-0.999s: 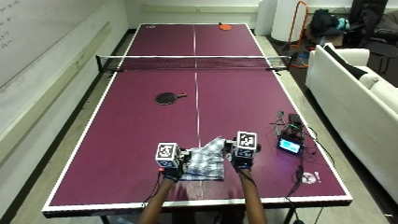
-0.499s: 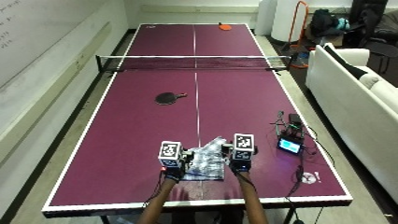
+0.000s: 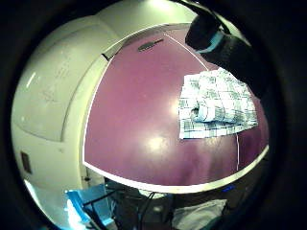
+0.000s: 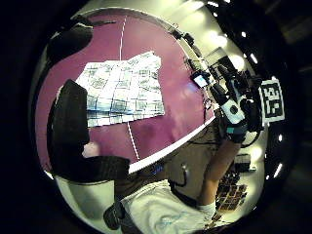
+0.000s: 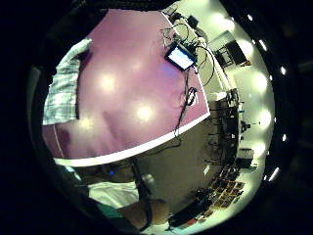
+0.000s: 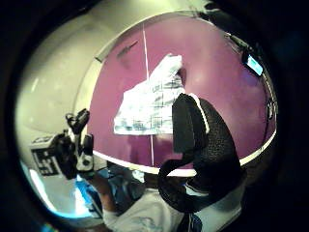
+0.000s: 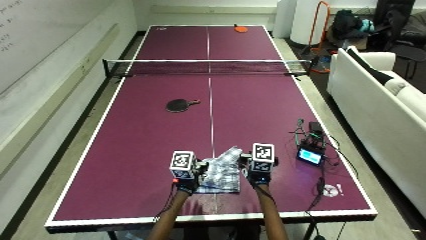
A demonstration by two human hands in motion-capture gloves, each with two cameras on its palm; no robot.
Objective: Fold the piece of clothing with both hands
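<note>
Both hands above a folded checked garment at the table's near edge.
I see the garment [image 7: 222, 175] lying on the purple table [image 7: 133, 150], left hand [image 7: 186, 181] at its 9 o'clock, right hand [image 7: 257, 176] at 3 o'clock; both seem lifted clear, fingers loosely curled, holding nothing.

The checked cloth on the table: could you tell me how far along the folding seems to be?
Well along, it seems. The checked cloth already lies as a compact, layered bundle on the purple table near the person's edge. The left hand and right hand sit either side of it; the palm views show it lying free, with no grip on it. What is left is perhaps a final fold or smoothing, as its far end looks bunched.
</note>
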